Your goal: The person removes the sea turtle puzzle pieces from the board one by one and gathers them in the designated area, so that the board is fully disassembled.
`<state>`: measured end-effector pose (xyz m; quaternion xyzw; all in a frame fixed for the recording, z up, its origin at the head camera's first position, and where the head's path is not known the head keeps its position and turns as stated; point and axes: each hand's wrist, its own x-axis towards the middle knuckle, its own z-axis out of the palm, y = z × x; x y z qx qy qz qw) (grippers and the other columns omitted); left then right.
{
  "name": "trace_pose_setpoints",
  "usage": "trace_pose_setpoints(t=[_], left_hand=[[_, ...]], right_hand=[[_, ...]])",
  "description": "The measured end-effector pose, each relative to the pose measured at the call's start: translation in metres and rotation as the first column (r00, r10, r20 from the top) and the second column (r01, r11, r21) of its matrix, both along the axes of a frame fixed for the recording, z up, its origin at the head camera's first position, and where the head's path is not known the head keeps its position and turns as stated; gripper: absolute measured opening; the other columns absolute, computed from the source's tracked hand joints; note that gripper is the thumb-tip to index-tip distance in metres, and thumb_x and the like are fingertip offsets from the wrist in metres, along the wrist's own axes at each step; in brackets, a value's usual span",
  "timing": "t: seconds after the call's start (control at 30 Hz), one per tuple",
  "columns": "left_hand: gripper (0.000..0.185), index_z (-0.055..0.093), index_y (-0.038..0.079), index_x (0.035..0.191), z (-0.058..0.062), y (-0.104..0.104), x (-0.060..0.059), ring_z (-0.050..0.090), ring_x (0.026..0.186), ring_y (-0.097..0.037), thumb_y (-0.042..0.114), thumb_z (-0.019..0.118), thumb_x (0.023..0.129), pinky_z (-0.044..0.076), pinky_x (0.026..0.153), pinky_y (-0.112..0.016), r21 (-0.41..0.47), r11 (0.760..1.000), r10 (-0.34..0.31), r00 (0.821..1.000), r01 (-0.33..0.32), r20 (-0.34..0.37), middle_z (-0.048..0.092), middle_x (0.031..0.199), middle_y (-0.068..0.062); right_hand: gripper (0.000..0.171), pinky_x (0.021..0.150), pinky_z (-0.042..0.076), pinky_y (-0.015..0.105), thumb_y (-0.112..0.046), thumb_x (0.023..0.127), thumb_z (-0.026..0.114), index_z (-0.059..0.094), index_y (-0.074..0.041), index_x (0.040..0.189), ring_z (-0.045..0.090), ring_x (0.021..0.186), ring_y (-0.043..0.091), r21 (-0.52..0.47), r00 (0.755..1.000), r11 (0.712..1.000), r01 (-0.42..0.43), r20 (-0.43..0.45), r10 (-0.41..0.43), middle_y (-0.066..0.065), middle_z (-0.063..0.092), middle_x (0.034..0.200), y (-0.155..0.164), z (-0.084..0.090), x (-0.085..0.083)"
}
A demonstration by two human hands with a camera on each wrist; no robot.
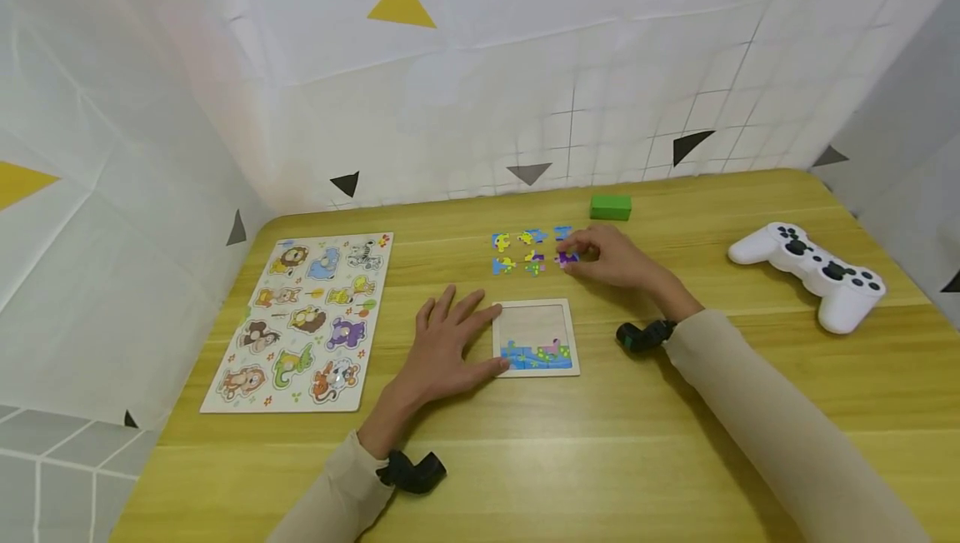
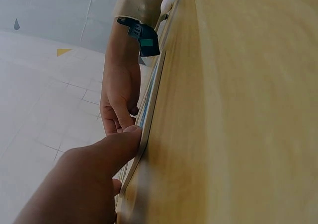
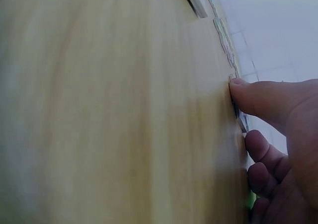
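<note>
My left hand [image 1: 446,351] rests with spread, fairly straight fingers beside a small square wooden puzzle tray [image 1: 540,373]. Its thumb and index fingertip touch the tray's left edge. Joined blue, green and pink pieces [image 1: 536,356] fill the lower part of the tray, with bare wood above. Beyond the tray, my right hand [image 1: 611,258] pinches a purple puzzle piece [image 1: 567,260] between thumb and fingers, low at the tabletop. In the right wrist view the thumb [image 3: 253,97] lies on the piece's near edge. Several loose colourful puzzle pieces [image 1: 502,265] lie in two rows left of that hand.
A white animal puzzle board [image 1: 300,360] lies on the left of the wooden table [image 1: 480,460]. Behind the right hand sits a green block [image 1: 611,207]. A white game controller [image 1: 813,272] is at the right. A white sheet hangs behind the table's far edge.
</note>
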<state>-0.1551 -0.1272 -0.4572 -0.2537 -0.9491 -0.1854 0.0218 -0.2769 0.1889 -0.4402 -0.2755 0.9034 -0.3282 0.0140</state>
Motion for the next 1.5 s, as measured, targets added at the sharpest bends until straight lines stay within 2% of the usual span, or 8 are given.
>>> trace_pose_setpoints(t=[0.23,0.47,0.6,0.8,0.97,1.07,1.27,1.5], left_hand=[[0.075,0.039,0.038,0.146,0.0,0.0,0.0,0.011,0.15,-0.036,0.07,0.055,0.08,0.006,0.116,-0.059,0.006,1.0,-0.001,1.0,0.001,-0.013,0.03,0.159,0.003],[0.074,0.041,0.037,0.145,0.002,0.0,0.0,0.013,0.15,-0.036,0.069,0.056,0.08,0.007,0.116,-0.059,0.008,1.0,0.002,1.0,-0.002,-0.026,0.032,0.158,0.002],[0.074,0.04,0.038,0.146,0.002,0.001,-0.001,0.013,0.15,-0.036,0.071,0.054,0.081,0.007,0.116,-0.059,0.005,1.0,-0.004,1.0,0.004,-0.021,0.031,0.158,0.002],[0.075,0.039,0.04,0.146,0.002,0.001,-0.002,0.011,0.15,-0.036,0.074,0.051,0.08,0.007,0.116,-0.06,-0.011,1.0,-0.012,1.0,0.011,-0.016,0.028,0.159,0.003],[0.076,0.04,0.041,0.145,0.002,0.001,-0.002,0.011,0.15,-0.037,0.076,0.051,0.079,0.007,0.115,-0.06,-0.014,1.0,-0.015,1.0,0.015,-0.019,0.028,0.159,0.003],[0.076,0.04,0.042,0.144,0.001,0.0,-0.002,0.011,0.15,-0.037,0.077,0.05,0.078,0.007,0.115,-0.061,-0.022,1.0,-0.017,1.0,0.017,-0.023,0.028,0.159,0.003],[0.078,0.041,0.042,0.143,0.002,-0.001,-0.002,0.009,0.15,-0.036,0.08,0.051,0.076,0.006,0.115,-0.06,-0.034,0.999,-0.02,1.0,0.02,-0.011,0.026,0.16,0.004],[0.081,0.044,0.042,0.139,0.005,-0.001,-0.001,0.007,0.151,-0.036,0.084,0.052,0.071,0.006,0.116,-0.059,-0.034,0.999,-0.035,0.999,0.035,0.001,0.024,0.161,0.003]], right_hand=[[0.034,0.078,0.044,0.034,-0.019,0.086,0.072,0.068,-0.01,0.118,0.056,0.092,0.025,-0.013,1.0,1.0,0.002,0.016,-0.002,0.012,0.063,0.103,0.0,0.001,0.0],[0.034,0.076,0.045,0.032,-0.016,0.092,0.066,0.064,-0.009,0.125,0.055,0.087,0.023,-0.146,0.987,0.989,0.039,0.158,-0.015,0.013,0.064,0.109,0.001,0.002,0.002],[0.033,0.077,0.044,0.032,-0.018,0.093,0.064,0.064,-0.013,0.126,0.053,0.088,0.021,-0.154,0.983,0.987,0.055,0.184,-0.026,0.009,0.063,0.108,-0.001,0.004,0.01],[0.031,0.078,0.045,0.034,-0.019,0.091,0.067,0.067,-0.013,0.122,0.052,0.091,0.021,-0.124,0.991,0.989,-0.08,0.094,0.092,0.006,0.065,0.11,-0.011,0.009,0.032],[0.025,0.08,0.04,0.034,-0.021,0.087,0.071,0.071,-0.019,0.112,0.051,0.094,0.017,-0.048,0.982,0.982,-0.181,0.041,0.183,-0.004,0.067,0.109,-0.027,0.013,0.051],[0.024,0.082,0.039,0.033,-0.023,0.085,0.073,0.072,-0.021,0.109,0.053,0.098,0.016,-0.002,0.972,0.972,-0.234,0.018,0.234,-0.004,0.067,0.105,-0.037,0.017,0.062],[0.031,0.082,0.034,0.033,-0.029,0.081,0.077,0.071,-0.026,0.111,0.048,0.093,0.02,0.082,0.943,0.94,-0.332,0.065,0.328,-0.001,0.062,0.097,-0.055,0.027,0.081],[0.034,0.081,0.032,0.032,-0.033,0.08,0.078,0.07,-0.028,0.112,0.045,0.093,0.016,0.152,0.914,0.902,-0.405,0.092,0.395,-0.002,0.06,0.1,-0.065,0.028,0.093]])
